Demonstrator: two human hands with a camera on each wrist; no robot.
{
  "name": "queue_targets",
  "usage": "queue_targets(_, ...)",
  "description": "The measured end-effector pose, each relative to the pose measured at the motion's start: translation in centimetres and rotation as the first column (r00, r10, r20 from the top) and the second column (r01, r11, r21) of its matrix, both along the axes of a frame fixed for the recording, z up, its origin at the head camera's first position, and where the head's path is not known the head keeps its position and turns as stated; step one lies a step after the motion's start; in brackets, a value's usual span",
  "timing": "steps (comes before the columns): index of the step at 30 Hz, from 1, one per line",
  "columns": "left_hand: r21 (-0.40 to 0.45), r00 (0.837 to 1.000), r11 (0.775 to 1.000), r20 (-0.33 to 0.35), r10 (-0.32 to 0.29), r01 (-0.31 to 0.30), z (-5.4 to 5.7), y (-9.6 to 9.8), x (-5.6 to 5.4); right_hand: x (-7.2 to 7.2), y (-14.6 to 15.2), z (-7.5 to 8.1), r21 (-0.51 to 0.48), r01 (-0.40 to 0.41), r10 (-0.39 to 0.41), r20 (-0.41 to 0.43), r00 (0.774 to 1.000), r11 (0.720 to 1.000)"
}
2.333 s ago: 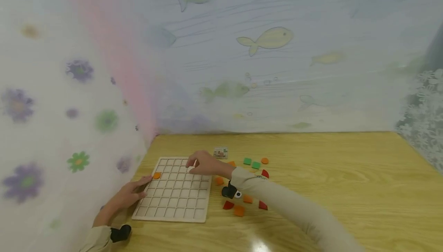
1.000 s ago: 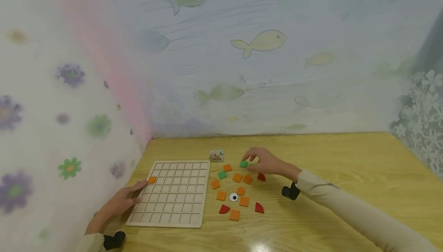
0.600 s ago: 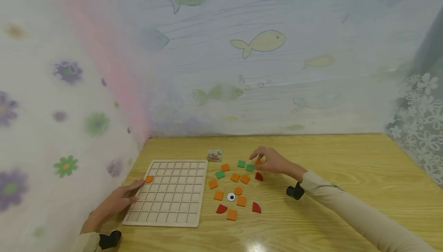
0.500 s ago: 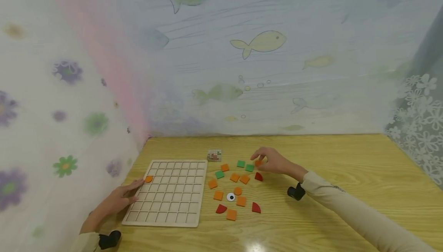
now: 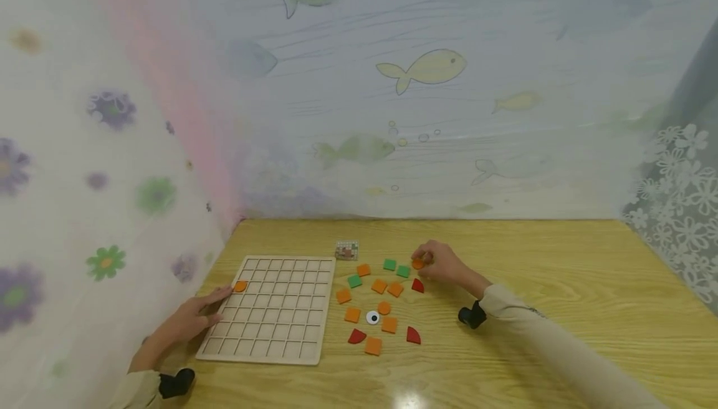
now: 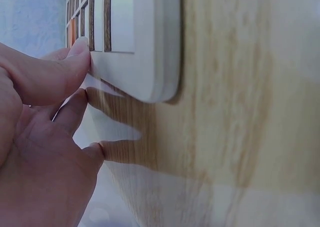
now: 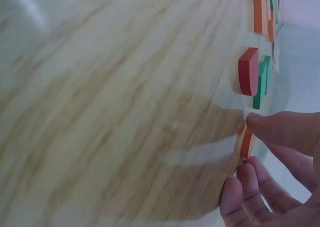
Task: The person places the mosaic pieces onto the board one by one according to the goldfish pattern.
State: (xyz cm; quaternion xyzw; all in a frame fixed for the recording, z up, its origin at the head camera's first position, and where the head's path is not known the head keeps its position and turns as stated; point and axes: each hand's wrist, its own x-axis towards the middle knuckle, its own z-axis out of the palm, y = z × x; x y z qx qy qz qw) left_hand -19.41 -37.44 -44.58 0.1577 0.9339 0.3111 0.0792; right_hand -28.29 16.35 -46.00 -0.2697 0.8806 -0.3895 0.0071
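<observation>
My left hand (image 5: 191,320) rests at the left edge of a pale wooden grid board (image 5: 322,334), fingers fairly straight. In the left wrist view the thumb (image 6: 75,62) touches the board's rim, and other fingertips reach down beside it to the table. One orange round tile (image 5: 240,286) sits in a cell at the board's left side. Right of the loose pieces, my right hand (image 5: 443,264) pinches another orange round tile (image 5: 417,264) at table level. In the right wrist view that orange tile (image 7: 247,143) shows between thumb and fingers, partly hidden.
Several orange square tiles (image 5: 373,346), green tiles (image 5: 389,264), red quarter-round tiles (image 5: 413,335) and a white eye disc (image 5: 373,317) lie scattered right of the board. A small pattern card (image 5: 346,250) lies behind. Walls border the table (image 5: 533,284) at the left and back.
My right hand has moved from above the board rightward to the loose tiles, and its fingers have closed in on the orange round tile. The left hand has stayed at the board's edge.
</observation>
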Motion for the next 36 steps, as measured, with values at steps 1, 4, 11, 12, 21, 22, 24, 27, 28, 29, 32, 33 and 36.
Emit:
queue_targets(1,0.002,1.0,1.0,-0.001,-0.003,0.003,0.0,0.0,-0.1,-0.1,0.0,-0.1,-0.002,0.005,-0.005,-0.005,1.0,1.0)
queue_targets(4,0.005,1.0,1.0,-0.006,-0.002,0.002,-0.1,0.1,-0.1,-0.3,-0.2,-0.4,0.001,0.013,-0.013,-0.013,1.0,1.0)
queue_targets(11,0.003,1.0,1.0,-0.003,0.003,-0.003,-0.3,0.0,-0.1,-0.2,-0.6,-0.6,0.022,0.026,-0.026,-0.016,1.0,0.999)
queue_targets(12,0.004,1.0,1.0,-0.004,0.003,-0.003,-0.3,0.0,-0.1,-0.2,-0.7,-0.6,0.026,0.027,-0.027,-0.017,1.0,0.999)
queue_targets(21,-0.007,1.0,1.0,-0.007,0.001,-0.001,-0.2,0.1,-0.1,-0.5,-1.0,0.0,0.096,0.005,-0.004,-0.018,1.0,0.995)
queue_targets(22,-0.006,1.0,1.0,-0.006,0.002,-0.002,-0.1,0.0,-0.1,-0.6,-1.1,0.0,0.099,0.005,-0.004,-0.014,1.0,0.995)
queue_targets(24,-0.005,1.0,1.0,-0.001,0.007,-0.007,-0.1,0.0,-0.1,-0.6,-1.2,0.1,0.099,0.007,-0.006,-0.007,1.0,0.995)
queue_targets(27,-0.007,1.0,1.0,-0.007,0.003,-0.003,-0.1,-0.1,-0.1,-0.6,-1.4,0.3,0.09,0.005,-0.005,-0.005,1.0,0.996)
queue_targets(28,-0.005,1.0,1.0,-0.007,0.001,-0.001,-0.1,-0.2,-0.1,-0.6,-1.4,0.3,0.085,0.005,-0.005,-0.001,1.0,0.996)
queue_targets(29,-0.001,1.0,1.0,-0.005,-0.002,0.002,-0.1,-0.2,-0.1,-0.6,-1.5,0.4,0.081,0.004,-0.004,-0.001,1.0,0.997)
queue_targets(32,-0.003,1.0,1.0,0.001,-0.003,0.003,-0.1,-0.1,-0.2,-0.6,-1.9,0.6,0.07,-0.002,0.003,-0.009,1.0,0.998)
queue_targets(33,-0.005,1.0,1.0,0.003,0.0,0.0,-0.1,-0.1,-0.2,-0.5,-2.0,0.8,0.065,-0.007,0.008,-0.014,1.0,0.998)
queue_targets(36,-0.021,1.0,1.0,-0.008,0.0,-0.001,-0.3,0.0,-0.2,-0.2,-2.6,1.2,0.047,-0.023,0.025,-0.025,0.999,0.999)
